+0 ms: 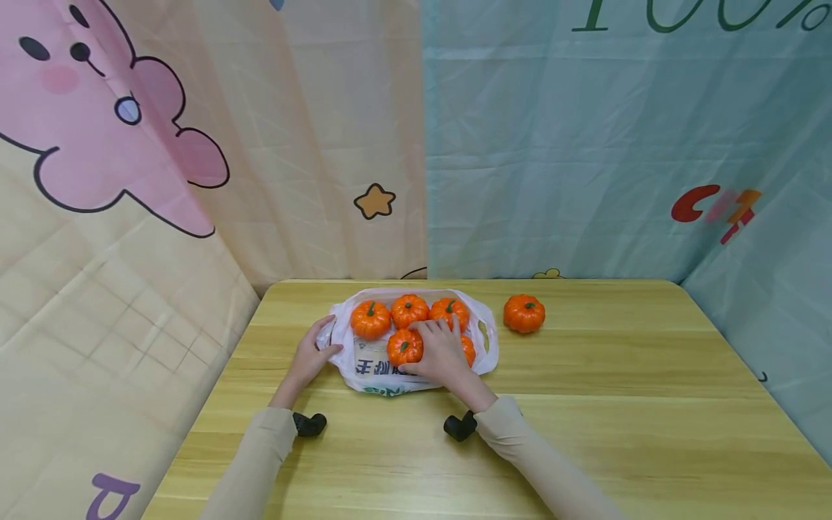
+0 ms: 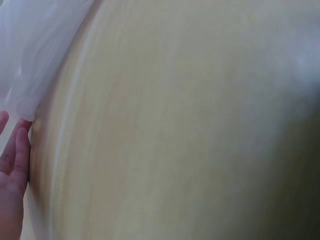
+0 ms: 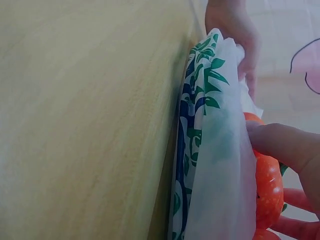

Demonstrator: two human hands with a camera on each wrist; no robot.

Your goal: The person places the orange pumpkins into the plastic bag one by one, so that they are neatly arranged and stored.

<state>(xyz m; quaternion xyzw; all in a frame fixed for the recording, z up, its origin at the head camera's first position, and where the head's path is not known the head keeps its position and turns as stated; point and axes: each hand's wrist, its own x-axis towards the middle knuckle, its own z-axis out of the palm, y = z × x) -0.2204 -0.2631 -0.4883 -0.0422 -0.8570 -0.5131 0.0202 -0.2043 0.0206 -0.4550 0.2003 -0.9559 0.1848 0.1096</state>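
A white plastic bag (image 1: 364,383) with green and dark blue print lies spread on the table, its mouth facing up. Several small orange pumpkins (image 1: 370,321) sit inside it. My right hand (image 1: 445,354) grips the front middle pumpkin (image 1: 404,348) between thumb and fingers; in the right wrist view the thumb presses on the orange pumpkin (image 3: 270,192) just behind the bag's wall (image 3: 220,175). Partly behind that hand is another pumpkin (image 1: 468,350). My left hand (image 1: 312,357) holds the bag's left edge, and the left wrist view shows its fingers (image 2: 21,152) against the plastic.
One more pumpkin (image 1: 523,314) stands on the wooden table (image 1: 617,404) to the right of the bag. Printed curtains (image 1: 552,144) close off the back and sides of the table. Black wrist devices (image 1: 460,426) stick out below both sleeves.
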